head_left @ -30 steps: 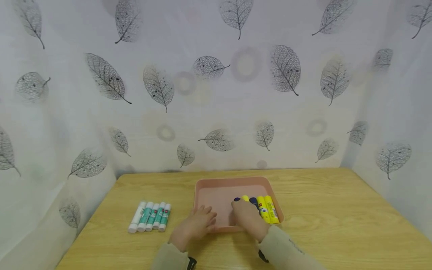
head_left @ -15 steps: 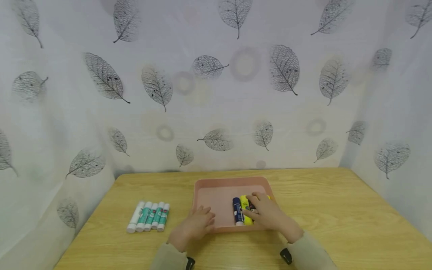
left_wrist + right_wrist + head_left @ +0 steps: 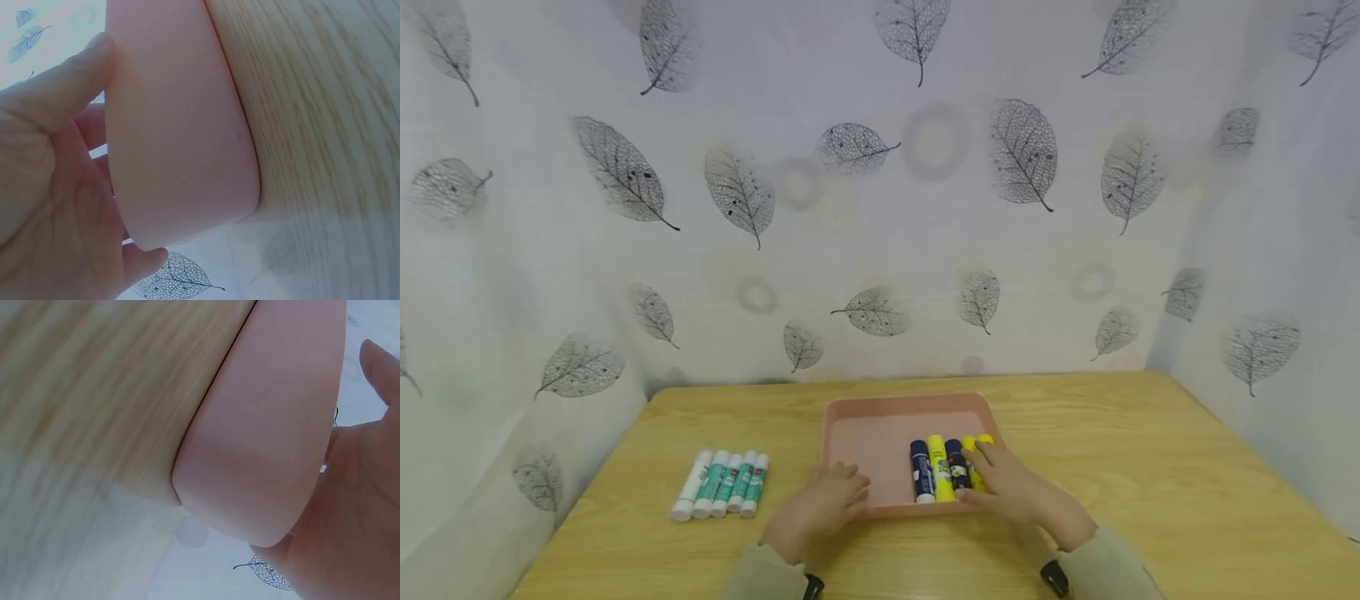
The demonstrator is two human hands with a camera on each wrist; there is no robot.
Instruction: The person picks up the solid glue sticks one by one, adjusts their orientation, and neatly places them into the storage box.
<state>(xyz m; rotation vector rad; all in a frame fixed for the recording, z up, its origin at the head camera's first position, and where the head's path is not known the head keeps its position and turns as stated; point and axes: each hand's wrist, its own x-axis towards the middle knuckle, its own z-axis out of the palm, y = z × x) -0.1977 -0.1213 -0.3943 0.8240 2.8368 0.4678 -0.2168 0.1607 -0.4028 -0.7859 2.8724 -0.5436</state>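
- Nearest, a left sleeve (image 3: 762, 575) and a right sleeve (image 3: 1108, 567) come in over the wood-grained bench (image 3: 1112, 467).
- The left hand (image 3: 820, 504) rests at the near left corner of the pink tray (image 3: 872, 442), its fingers loosely extended over the rim and clamped on nothing.
- The right hand (image 3: 1018, 492), well apart from the left, is at the tray's near right corner, fingers spread above the tubes there; it appears to grip nothing, and whether it touches them I cannot tell.
- On the left of the bench, outside the tray, five tubes (glue sticks, by their look) lie side by side: a white tube (image 3: 692, 486) at the left end, then four green-and-white tubes (image 3: 727, 485).
- In the tray's right part lie five more: navy tube (image 3: 922, 471), yellow tube (image 3: 939, 467), second navy tube (image 3: 956, 461), then two yellow tubes (image 3: 984, 438) partly hidden by the hand. I judge this row done, or nearly so; whether work is left on the outside row is unclear.
- Farthest, a leaf-printed cloth (image 3: 880, 250) hangs behind.
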